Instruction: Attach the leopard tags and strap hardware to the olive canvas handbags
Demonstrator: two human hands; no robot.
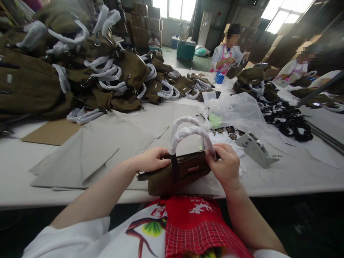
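An olive-brown handbag rests at the table's near edge, right in front of me. Its two handles are wrapped in white covering and stand upright over the zipped top. My left hand grips the bag's top edge beside the left handle base, thumb in front and fingers partly hidden behind. At the other end, my right hand pinches the top edge near the right handle base. A small pale label sits on the bag's front.
Many similar bags are heaped at the left and back. Grey sheets and cardboard lie left. To the right are clear plastic, a tape dispenser and black rolled straps. Co-workers are beyond.
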